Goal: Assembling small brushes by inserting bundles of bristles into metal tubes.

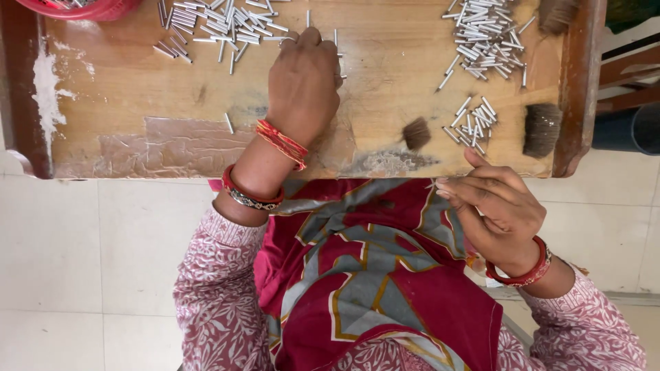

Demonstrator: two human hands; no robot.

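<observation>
My left hand point(304, 81) lies palm down on the wooden board point(137, 75), its fingers curled over a few small metal tubes point(337, 41) at the edge of a scattered pile point(220, 24). What is under the fingers is hidden. My right hand point(491, 206) hovers just off the board's near edge, above my red patterned lap. Its thumb and fingertips pinch a small pale piece point(433, 184). A small brown hair tuft point(416, 132) lies on the board between the hands.
More metal tubes lie in a pile at the far right point(485, 34) and in a smaller cluster point(471, 120). Two bigger hair tufts point(542, 129) point(555, 14) sit by the right rim. A red bowl point(82, 7) stands at the far left. White tiled floor lies below.
</observation>
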